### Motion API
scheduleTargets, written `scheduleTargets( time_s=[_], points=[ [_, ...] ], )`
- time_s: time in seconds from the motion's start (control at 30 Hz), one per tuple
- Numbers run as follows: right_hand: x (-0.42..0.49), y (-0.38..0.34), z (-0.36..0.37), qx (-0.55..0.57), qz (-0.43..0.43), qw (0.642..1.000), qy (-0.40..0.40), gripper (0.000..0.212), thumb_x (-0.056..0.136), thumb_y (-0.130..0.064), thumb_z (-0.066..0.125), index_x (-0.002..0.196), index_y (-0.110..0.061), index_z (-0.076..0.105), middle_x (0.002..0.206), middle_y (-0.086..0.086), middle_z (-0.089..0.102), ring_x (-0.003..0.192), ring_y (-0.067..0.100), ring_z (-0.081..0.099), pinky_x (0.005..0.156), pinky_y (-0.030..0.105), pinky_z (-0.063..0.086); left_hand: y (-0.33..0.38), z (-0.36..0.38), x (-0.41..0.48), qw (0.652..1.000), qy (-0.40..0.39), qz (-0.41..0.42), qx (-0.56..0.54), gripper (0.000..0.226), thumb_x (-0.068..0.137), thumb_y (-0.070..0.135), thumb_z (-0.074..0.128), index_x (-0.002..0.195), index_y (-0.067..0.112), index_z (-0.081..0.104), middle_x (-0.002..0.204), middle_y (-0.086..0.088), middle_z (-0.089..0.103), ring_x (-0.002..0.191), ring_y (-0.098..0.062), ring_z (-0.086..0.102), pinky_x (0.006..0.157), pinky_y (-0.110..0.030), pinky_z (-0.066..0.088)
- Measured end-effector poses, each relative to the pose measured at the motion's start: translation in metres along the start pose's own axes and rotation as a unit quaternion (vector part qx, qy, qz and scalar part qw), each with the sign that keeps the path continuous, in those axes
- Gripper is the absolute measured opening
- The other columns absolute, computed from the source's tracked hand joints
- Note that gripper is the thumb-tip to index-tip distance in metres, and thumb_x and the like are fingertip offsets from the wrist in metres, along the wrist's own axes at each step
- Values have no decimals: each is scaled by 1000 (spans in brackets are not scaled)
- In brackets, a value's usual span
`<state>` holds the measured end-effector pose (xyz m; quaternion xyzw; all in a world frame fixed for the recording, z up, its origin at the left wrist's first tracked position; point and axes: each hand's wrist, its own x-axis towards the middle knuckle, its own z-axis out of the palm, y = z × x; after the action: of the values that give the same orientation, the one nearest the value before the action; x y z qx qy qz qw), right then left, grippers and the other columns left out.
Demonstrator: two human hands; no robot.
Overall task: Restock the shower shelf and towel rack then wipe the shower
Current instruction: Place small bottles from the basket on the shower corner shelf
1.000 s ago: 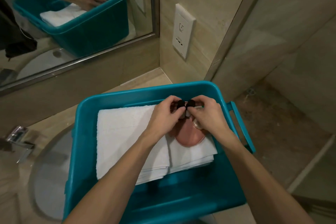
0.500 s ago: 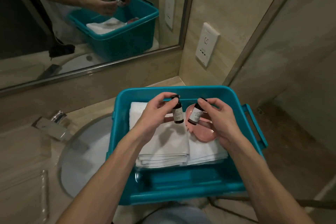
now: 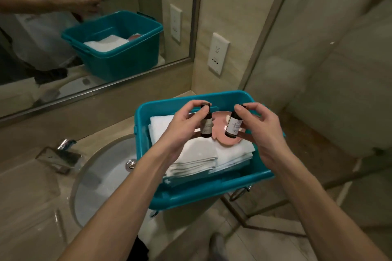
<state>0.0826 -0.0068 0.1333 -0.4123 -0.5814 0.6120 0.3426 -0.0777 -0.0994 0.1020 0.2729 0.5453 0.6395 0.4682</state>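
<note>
My left hand [image 3: 180,131] pinches a small dark bottle [image 3: 206,124] by its black cap, label facing me. My right hand [image 3: 263,133] pinches a second small dark bottle [image 3: 233,125] the same way, tilted a little. Both hang above a teal plastic tub [image 3: 203,195] on the vanity's right end. Inside the tub lie folded white towels [image 3: 195,154] and a pink round dish [image 3: 222,133], partly hidden by the bottles.
A white sink basin [image 3: 99,176] with a chrome faucet [image 3: 61,152] lies left of the tub. A mirror [image 3: 84,27] on the wall reflects the tub and hands. A wall socket [image 3: 218,53] sits near the corner. The glass shower panel [image 3: 318,70] stands at right.
Both hands have lifted the two bottles out of the tub and higher above it, moving them apart. The camera has pulled back and tilted left, showing more sink and mirror.
</note>
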Motion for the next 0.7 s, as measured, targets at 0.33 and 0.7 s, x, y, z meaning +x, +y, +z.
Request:
scheduleTargets(
  time_s=[0.33,0.7],
  points=[
    [-71,-48,-110,4,-88,992,88,16,90,-28,73,100,-16,68,89,-2,77,79,8,72,64,25,57,29,119,-33,997,-67,38,-1,22,98,28,62,117,17,66,108,-19,73,90,-20,70,65,-26,58],
    [-182,-84,-312,-16,-159,973,169,23,88,-32,75,100,-14,70,99,7,77,86,18,72,74,37,60,21,327,-107,976,-181,107,55,28,95,34,66,119,18,66,110,-14,74,91,-21,69,74,-32,53]
  ],
)
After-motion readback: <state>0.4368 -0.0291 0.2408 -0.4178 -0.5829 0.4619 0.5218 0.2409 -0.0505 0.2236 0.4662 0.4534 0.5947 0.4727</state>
